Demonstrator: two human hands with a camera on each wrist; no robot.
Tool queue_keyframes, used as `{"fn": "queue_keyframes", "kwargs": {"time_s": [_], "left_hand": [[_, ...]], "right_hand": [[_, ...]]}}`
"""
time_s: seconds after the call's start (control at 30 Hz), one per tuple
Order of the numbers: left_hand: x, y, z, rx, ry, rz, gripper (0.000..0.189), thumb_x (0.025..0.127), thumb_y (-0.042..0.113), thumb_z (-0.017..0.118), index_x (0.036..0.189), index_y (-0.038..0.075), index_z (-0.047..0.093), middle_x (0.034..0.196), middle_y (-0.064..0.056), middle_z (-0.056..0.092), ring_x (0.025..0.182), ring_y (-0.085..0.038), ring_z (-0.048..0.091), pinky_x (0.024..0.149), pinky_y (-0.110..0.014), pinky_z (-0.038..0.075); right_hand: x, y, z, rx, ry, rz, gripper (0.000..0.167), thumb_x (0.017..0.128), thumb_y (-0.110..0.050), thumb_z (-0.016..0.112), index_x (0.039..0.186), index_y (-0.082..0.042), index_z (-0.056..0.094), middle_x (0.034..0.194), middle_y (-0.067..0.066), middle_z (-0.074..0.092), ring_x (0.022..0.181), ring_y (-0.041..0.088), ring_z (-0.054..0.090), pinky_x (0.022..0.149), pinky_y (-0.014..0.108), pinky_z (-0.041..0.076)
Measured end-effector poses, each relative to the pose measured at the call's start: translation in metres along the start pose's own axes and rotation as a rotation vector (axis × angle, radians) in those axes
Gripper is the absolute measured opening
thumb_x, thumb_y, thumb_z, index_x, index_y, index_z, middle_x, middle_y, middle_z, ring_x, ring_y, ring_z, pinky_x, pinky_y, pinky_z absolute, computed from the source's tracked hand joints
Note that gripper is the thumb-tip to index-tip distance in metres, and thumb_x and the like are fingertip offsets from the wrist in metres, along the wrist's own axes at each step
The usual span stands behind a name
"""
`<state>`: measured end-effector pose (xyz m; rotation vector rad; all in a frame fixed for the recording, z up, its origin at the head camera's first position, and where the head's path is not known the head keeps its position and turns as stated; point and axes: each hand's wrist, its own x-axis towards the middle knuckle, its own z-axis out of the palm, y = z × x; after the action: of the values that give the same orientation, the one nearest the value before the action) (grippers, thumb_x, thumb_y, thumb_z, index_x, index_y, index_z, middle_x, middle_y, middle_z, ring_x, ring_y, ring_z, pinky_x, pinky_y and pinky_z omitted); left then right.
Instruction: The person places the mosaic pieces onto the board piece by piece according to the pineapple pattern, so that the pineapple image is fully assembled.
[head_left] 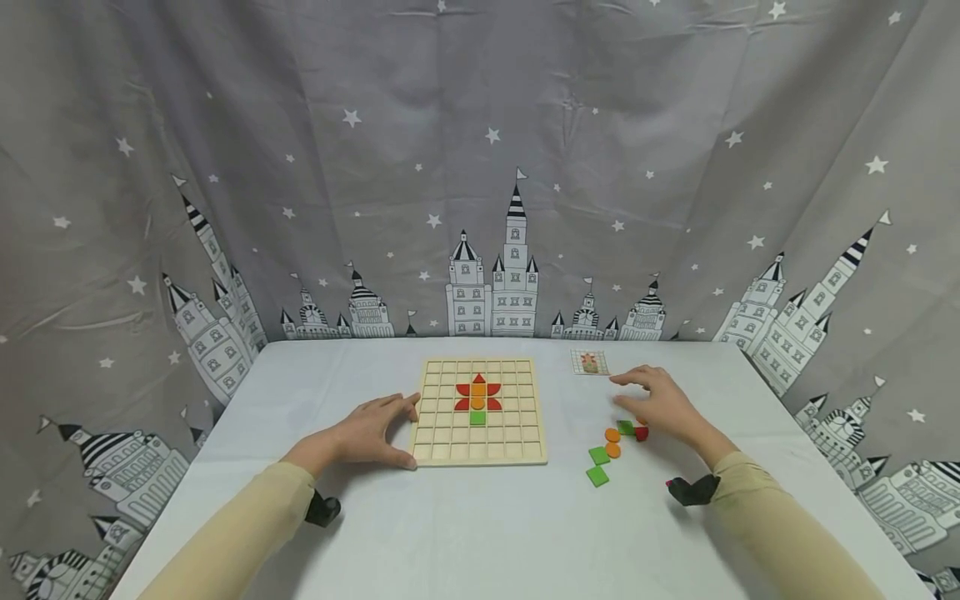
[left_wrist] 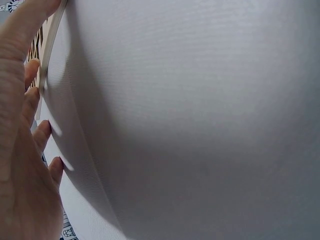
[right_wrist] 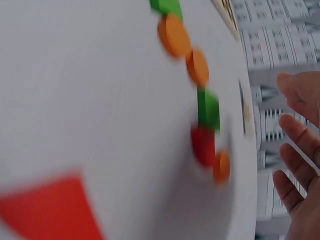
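Observation:
A square wooden grid board (head_left: 442,454) lies on the table. On it, red pieces (head_left: 492,404) surround orange ones (head_left: 478,390), with a green square (head_left: 477,418) below. My left hand (head_left: 367,431) rests at the board's left side, thumb by the near corner; its fingers (left_wrist: 31,102) are spread along the edge in the left wrist view. My right hand (head_left: 663,408) is held over the table's right part, fingers loosely bent and nothing between them. Close by lie loose green squares (head_left: 597,476), orange discs (head_left: 612,450) and a red piece (head_left: 641,433).
A small pattern card (head_left: 589,362) lies at the back, right of the board. In the right wrist view an orange piece (right_wrist: 221,166) sits beside the red one, and a large blurred red piece (right_wrist: 52,212) shows near the camera. A grey castle-print curtain (head_left: 480,167) hangs behind the table.

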<state>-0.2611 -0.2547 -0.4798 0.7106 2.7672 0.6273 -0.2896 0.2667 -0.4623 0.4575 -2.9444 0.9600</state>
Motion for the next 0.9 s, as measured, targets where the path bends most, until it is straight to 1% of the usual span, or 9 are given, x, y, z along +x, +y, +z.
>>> {"fn": "queue_keyframes", "kwargs": {"time_s": [0.13,0.23,0.37,0.43,0.5,0.67,0.9], "left_hand": [[-0.001,0.000,0.000,-0.002,0.000,0.005,0.070,0.072,0.067,0.083,0.117,0.022,0.054,0.165,-0.009,0.033,0.147,-0.047,0.029,0.116,-0.068,0.023],[-0.001,-0.001,0.001,0.005,-0.005,-0.007,0.071,0.071,0.068,0.083,0.118,0.024,0.053,0.165,-0.007,0.033,0.148,-0.045,0.029,0.117,-0.066,0.022],[0.000,-0.002,0.002,0.006,-0.010,-0.024,0.072,0.070,0.070,0.083,0.118,0.026,0.053,0.166,-0.003,0.032,0.149,-0.043,0.028,0.119,-0.065,0.021],[0.000,-0.003,0.002,0.003,-0.010,-0.024,0.072,0.070,0.070,0.083,0.117,0.026,0.053,0.166,-0.003,0.032,0.149,-0.043,0.027,0.118,-0.065,0.021],[0.000,-0.003,0.002,0.002,-0.010,-0.023,0.072,0.069,0.070,0.083,0.117,0.026,0.053,0.166,-0.003,0.032,0.149,-0.043,0.027,0.118,-0.065,0.021],[0.001,-0.004,0.003,0.008,-0.007,-0.015,0.072,0.069,0.071,0.082,0.117,0.025,0.053,0.166,-0.004,0.032,0.149,-0.043,0.028,0.118,-0.065,0.022],[0.001,-0.001,0.001,0.008,-0.007,-0.010,0.071,0.070,0.069,0.083,0.118,0.025,0.053,0.166,-0.005,0.032,0.149,-0.043,0.029,0.118,-0.065,0.022]], "right_hand": [[-0.013,0.020,-0.010,-0.022,0.008,0.058,0.043,0.096,-0.035,0.072,0.132,-0.012,0.069,0.139,0.017,0.058,0.136,0.046,0.040,0.109,0.071,0.032],[-0.021,0.032,-0.014,-0.068,0.021,0.059,0.039,0.095,-0.034,0.073,0.126,-0.011,0.072,0.136,0.020,0.060,0.136,0.049,0.037,0.109,0.072,0.026],[-0.027,0.041,-0.016,-0.145,0.034,0.032,0.035,0.092,-0.034,0.077,0.118,-0.012,0.077,0.131,0.019,0.063,0.131,0.050,0.038,0.106,0.072,0.026],[-0.029,0.045,-0.016,-0.158,0.031,0.032,0.034,0.090,-0.035,0.078,0.117,-0.013,0.077,0.130,0.019,0.063,0.129,0.048,0.038,0.104,0.070,0.028],[-0.030,0.048,-0.015,-0.152,0.023,0.043,0.035,0.090,-0.035,0.079,0.117,-0.014,0.078,0.129,0.018,0.063,0.126,0.046,0.040,0.102,0.067,0.032],[-0.030,0.056,-0.012,-0.089,-0.005,0.088,0.037,0.090,-0.036,0.078,0.120,-0.015,0.077,0.129,0.018,0.060,0.120,0.040,0.042,0.097,0.063,0.041],[-0.029,0.062,-0.007,-0.044,-0.023,0.103,0.038,0.091,-0.037,0.078,0.122,-0.015,0.075,0.129,0.019,0.058,0.121,0.041,0.041,0.099,0.065,0.040]]}}
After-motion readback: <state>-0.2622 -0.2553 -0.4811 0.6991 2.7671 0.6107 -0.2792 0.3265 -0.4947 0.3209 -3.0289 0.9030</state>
